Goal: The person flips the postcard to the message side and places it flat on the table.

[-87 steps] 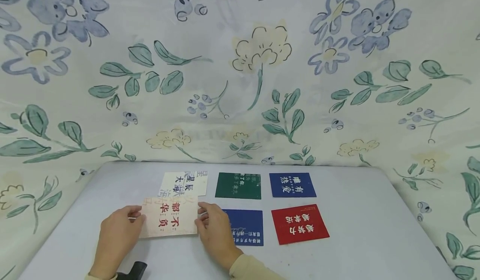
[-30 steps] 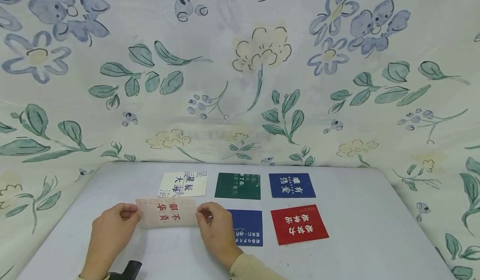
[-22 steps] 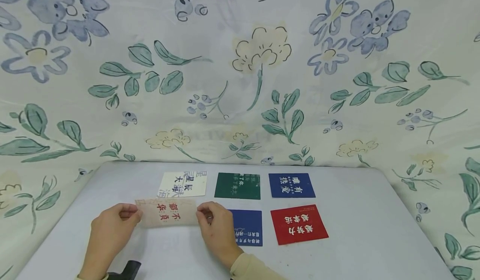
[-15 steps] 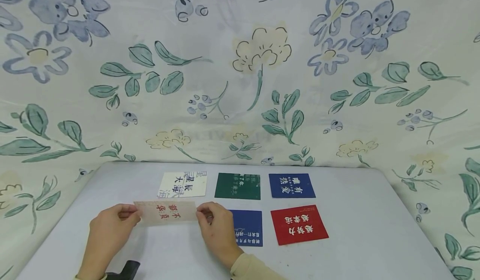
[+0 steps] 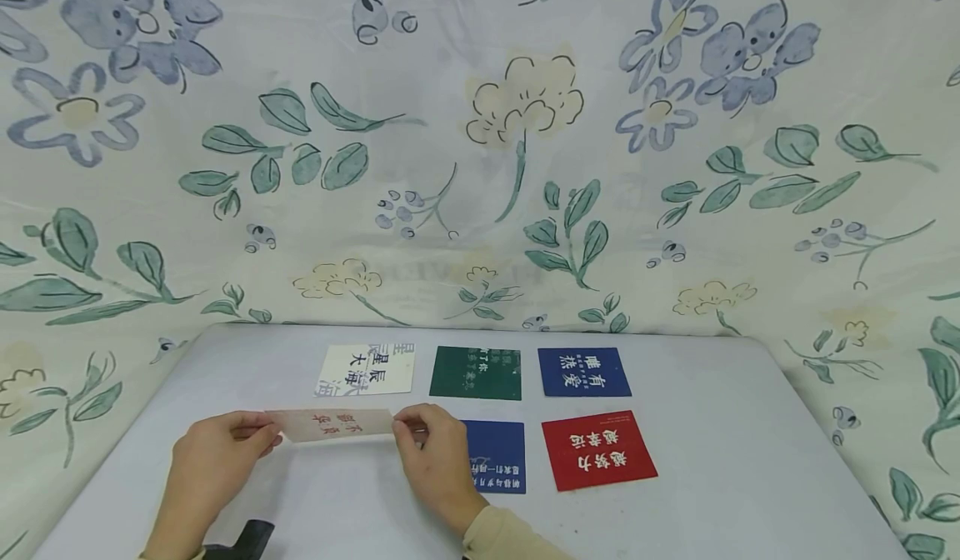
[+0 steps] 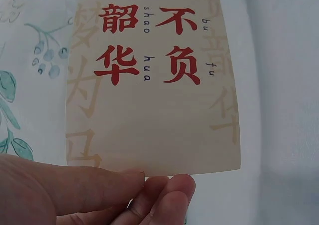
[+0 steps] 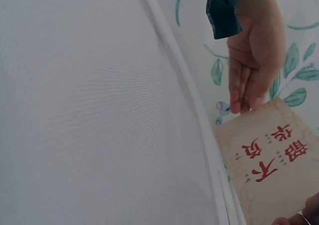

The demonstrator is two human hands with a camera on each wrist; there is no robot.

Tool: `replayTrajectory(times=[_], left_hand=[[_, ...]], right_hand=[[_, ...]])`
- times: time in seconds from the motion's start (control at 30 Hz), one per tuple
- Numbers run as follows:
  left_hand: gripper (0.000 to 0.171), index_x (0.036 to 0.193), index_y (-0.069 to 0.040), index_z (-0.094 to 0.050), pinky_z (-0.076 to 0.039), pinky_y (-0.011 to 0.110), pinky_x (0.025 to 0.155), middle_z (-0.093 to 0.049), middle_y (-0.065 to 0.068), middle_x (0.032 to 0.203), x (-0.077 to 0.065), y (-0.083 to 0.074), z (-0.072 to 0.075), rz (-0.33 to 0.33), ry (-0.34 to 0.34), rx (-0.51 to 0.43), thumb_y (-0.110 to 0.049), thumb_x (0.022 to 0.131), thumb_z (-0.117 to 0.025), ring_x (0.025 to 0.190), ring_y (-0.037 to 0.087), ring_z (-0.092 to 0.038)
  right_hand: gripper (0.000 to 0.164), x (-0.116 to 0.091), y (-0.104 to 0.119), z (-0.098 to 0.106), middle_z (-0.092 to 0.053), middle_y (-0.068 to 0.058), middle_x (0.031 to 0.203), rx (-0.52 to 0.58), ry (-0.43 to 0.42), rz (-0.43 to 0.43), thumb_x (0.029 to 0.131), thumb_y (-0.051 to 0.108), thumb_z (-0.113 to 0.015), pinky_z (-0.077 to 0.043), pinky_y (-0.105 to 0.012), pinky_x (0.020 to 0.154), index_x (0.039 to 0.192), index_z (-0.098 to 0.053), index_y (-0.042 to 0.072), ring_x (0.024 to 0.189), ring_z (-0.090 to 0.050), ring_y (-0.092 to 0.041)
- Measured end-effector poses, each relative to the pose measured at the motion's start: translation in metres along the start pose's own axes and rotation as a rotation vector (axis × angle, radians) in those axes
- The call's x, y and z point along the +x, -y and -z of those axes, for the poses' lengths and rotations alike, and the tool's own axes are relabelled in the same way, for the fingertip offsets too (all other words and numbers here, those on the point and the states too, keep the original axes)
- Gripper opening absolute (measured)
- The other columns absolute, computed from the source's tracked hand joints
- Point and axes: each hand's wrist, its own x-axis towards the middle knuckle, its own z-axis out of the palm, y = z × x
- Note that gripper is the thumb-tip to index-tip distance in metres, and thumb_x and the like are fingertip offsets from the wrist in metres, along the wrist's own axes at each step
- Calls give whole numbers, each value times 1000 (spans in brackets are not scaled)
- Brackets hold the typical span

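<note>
A cream postcard [image 5: 330,424] with red characters is held above the white table, tilted so that it looks narrow in the head view. My left hand [image 5: 217,472] pinches its left edge between thumb and fingers. At the opposite edge, my right hand [image 5: 438,464] pinches it the same way. The left wrist view shows the printed face of the postcard [image 6: 154,110] nearly whole, with the thumb on its near edge. In the right wrist view only fingertips [image 7: 311,207] of the right hand show at the corner.
White [image 5: 366,370], green [image 5: 476,373] and blue [image 5: 585,372] postcards lie in a back row. In front lie a red postcard [image 5: 600,450] and another blue postcard [image 5: 497,456], partly hidden by my right hand. A floral cloth [image 5: 480,168] hangs behind the table [image 5: 750,460].
The cream postcard has tilted from facing the head camera to nearly edge-on, its lower edge rising. My left hand has shifted slightly left; the right has stayed almost in place.
</note>
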Motion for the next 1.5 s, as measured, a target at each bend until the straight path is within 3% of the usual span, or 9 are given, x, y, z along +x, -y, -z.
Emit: replayTrajectory(times=[0.27,0.37,0.67,0.93,1.07,1.33,1.5], left_hand=[[22,98,3,-68,-46,28,52,-70,7,76,-1,1,5,2,30,-19,-15,84,-64,68,20,-67],[22,98,2,-68,-48,28,52,-70,7,77,-1,2,6,2,49,-44,-15,84,-65,69,20,-67],[34,111,13,-59,-54,26,60,-69,16,85,5,11,5,29,108,-186,-15,91,-58,73,21,-69],[48,110,9,-62,-54,31,66,-71,9,81,6,16,9,17,134,-169,-32,86,-64,75,17,-69],[48,111,10,-61,-54,31,66,-71,12,85,7,17,10,28,150,-190,-31,87,-64,76,19,-69],[44,110,13,-60,-55,28,61,-66,25,98,7,16,7,74,110,-192,-23,85,-67,72,21,-69],[44,109,9,-62,-54,33,58,-67,23,95,7,15,5,104,80,-139,-25,83,-69,69,19,-67]], right_hand=[[5,0,0,0,-63,6,88,21,-5,-16,88,10,-61,-50,-13,70,91,-66,11,81,-60,-1],[5,0,1,0,-63,5,88,31,-5,-26,88,10,-61,-50,-14,70,90,-66,11,81,-61,-1],[8,0,0,1,-64,5,88,63,-5,-67,89,15,-60,-51,-16,70,90,-66,10,80,-62,-1],[12,0,-1,0,-65,5,86,69,-20,-92,89,22,-62,-51,-15,69,89,-68,11,77,-62,-1],[11,1,1,0,-66,6,85,56,-18,-96,88,20,-63,-51,-15,69,89,-68,11,77,-62,0],[7,1,1,0,-67,7,85,76,-4,-143,85,18,-67,-51,-16,71,87,-70,13,78,-63,0],[7,2,0,1,-68,6,86,118,13,-190,81,12,-70,-51,-16,69,88,-71,11,77,-63,-1]])
